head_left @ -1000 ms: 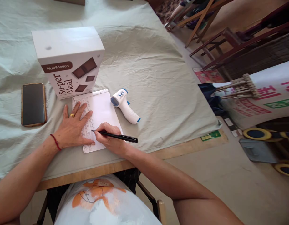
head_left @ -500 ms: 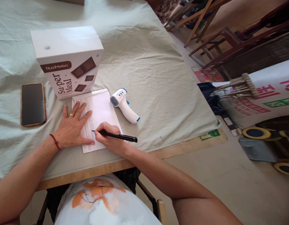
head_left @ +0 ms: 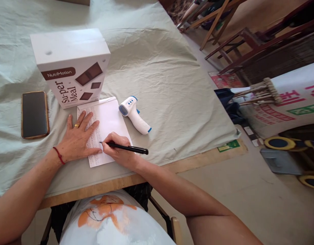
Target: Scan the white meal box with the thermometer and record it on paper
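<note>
The right hand (head_left: 119,154) grips a black pen (head_left: 130,148), its tip at the writing (head_left: 93,160) on a notepad (head_left: 109,114) — the left hand (head_left: 76,143) lies spread flat over it. Just right sits a thermometer gun (head_left: 134,116); a carton (head_left: 70,64) stands beyond, a phone (head_left: 34,115) left — all on the cloth-covered counter (head_left: 159,78).

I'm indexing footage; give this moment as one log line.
left hand: spread on white rectangular paper | right hand: holding slim black pen | white-blue plastic thermometer: beside paper
</note>
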### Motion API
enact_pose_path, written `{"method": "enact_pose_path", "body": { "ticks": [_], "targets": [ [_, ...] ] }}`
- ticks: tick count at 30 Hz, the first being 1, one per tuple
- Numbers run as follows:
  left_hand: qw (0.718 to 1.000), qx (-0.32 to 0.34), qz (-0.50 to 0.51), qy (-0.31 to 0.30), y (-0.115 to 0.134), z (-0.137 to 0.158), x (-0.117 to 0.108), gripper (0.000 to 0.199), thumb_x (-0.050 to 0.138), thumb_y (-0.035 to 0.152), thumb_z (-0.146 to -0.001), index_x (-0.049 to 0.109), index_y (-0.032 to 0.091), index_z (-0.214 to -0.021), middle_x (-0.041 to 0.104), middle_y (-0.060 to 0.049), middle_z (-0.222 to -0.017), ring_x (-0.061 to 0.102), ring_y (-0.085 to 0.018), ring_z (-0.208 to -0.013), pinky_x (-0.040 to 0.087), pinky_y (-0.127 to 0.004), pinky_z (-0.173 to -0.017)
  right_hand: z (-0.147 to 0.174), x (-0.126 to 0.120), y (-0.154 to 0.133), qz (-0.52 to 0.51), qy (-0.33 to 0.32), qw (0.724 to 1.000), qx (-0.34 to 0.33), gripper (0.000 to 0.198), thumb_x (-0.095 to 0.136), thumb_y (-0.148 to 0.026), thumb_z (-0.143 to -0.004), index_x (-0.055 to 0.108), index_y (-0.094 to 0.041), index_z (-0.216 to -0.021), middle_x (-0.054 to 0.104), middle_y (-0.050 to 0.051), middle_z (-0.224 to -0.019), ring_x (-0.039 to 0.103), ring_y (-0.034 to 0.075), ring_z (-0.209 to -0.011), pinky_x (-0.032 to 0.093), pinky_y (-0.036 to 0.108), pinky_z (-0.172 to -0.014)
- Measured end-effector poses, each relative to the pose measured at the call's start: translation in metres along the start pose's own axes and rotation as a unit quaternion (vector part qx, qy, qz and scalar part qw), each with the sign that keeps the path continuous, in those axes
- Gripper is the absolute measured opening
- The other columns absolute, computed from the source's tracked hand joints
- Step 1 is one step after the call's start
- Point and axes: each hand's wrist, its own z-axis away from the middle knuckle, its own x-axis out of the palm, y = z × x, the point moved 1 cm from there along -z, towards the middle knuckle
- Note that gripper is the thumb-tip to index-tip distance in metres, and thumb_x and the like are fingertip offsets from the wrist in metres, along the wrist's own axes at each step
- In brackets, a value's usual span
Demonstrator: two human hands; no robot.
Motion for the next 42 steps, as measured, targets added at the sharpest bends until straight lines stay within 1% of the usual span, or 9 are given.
{"method": "enact_pose_path", "body": {
  "ticks": [5,12,14,20,30,35,38,42],
  "targets": [
    [1.000,-0.001,0.009,0.003,-0.0007,-0.0001,-0.0002,0.088,0.069,0.058,-0.080,0.040,0.012,-0.150,0.025,-0.027,-0.161,0.017,-0.048,-0.150,0.007,-0.076,-0.112,-0.0008,-0.0029,-0.0022,0.016,-0.020,1.000,0.014,0.016,0.052,-0.022,-0.081,0.047,-0.023,-0.066,0.050,-0.006,-0.058,0.039,0.009,-0.051,0.035,0.023,-0.052],
    [1.000,0.002,0.015,0.009,-0.0021,0.0002,0.0013,0.088,0.069,0.059,-0.080,0.040,0.016,-0.150,0.024,-0.025,-0.162,0.016,-0.047,-0.150,0.006,-0.075,-0.112,-0.0008,-0.0031,-0.0018,0.006,-0.026,0.999,0.017,0.015,0.052,-0.022,-0.080,0.048,-0.023,-0.066,0.049,-0.006,-0.057,0.038,0.009,-0.050,0.035,0.023,-0.053],
    [1.000,0.002,0.015,0.008,-0.0021,0.0001,0.0014,0.088,0.069,0.059,-0.079,0.040,0.016,-0.150,0.025,-0.025,-0.162,0.017,-0.047,-0.150,0.006,-0.075,-0.112,-0.0005,-0.0020,-0.0004,0.004,-0.022,1.000,0.015,0.014,0.052,-0.022,-0.080,0.048,-0.023,-0.066,0.049,-0.006,-0.057,0.039,0.009,-0.050,0.035,0.023,-0.053],
    [1.000,-0.005,-0.003,0.002,-0.0010,-0.0005,0.0005,0.089,0.069,0.060,-0.080,0.041,0.012,-0.149,0.025,-0.027,-0.161,0.017,-0.047,-0.150,0.007,-0.075,-0.112,-0.0001,0.0009,0.0051,-0.019,0.022,0.999,0.020,0.012,0.053,-0.021,-0.077,0.049,-0.023,-0.066,0.053,-0.006,-0.057,0.043,0.009,-0.050,0.037,0.023,-0.052],
    [1.000,-0.007,0.002,0.001,-0.0012,-0.0009,0.0006,0.090,0.070,0.060,-0.079,0.041,0.012,-0.149,0.025,-0.026,-0.161,0.017,-0.047,-0.150,0.007,-0.076,-0.112,-0.0010,-0.0023,-0.0001,0.010,-0.010,1.000,0.009,0.015,0.052,-0.021,-0.079,0.046,-0.023,-0.065,0.049,-0.006,-0.057,0.039,0.009,-0.050,0.036,0.023,-0.052],
    [1.000,0.001,0.010,0.012,-0.0020,-0.0006,0.0011,0.088,0.068,0.061,-0.080,0.041,0.014,-0.150,0.026,-0.026,-0.161,0.018,-0.048,-0.150,0.008,-0.077,-0.112,0.0003,0.0007,0.0044,0.004,0.017,1.000,0.018,0.013,0.052,-0.021,-0.077,0.048,-0.023,-0.065,0.051,-0.006,-0.057,0.040,0.009,-0.050,0.036,0.024,-0.053],
    [1.000,-0.001,0.006,0.010,-0.0016,-0.0006,0.0006,0.089,0.069,0.061,-0.079,0.042,0.013,-0.149,0.026,-0.027,-0.160,0.018,-0.047,-0.150,0.008,-0.076,-0.112,0.0011,0.0020,0.0063,0.002,0.033,0.999,0.023,0.013,0.053,-0.021,-0.077,0.048,-0.023,-0.065,0.052,-0.005,-0.056,0.042,0.010,-0.050,0.036,0.024,-0.053],
    [1.000,-0.001,0.007,0.012,-0.0015,-0.0003,0.0006,0.088,0.069,0.060,-0.080,0.042,0.014,-0.149,0.026,-0.026,-0.161,0.018,-0.047,-0.150,0.008,-0.076,-0.112,0.0009,0.0011,0.0051,0.006,0.025,0.999,0.023,0.013,0.053,-0.022,-0.077,0.049,-0.023,-0.066,0.053,-0.005,-0.056,0.041,0.010,-0.050,0.037,0.023,-0.053]
  ]
}}
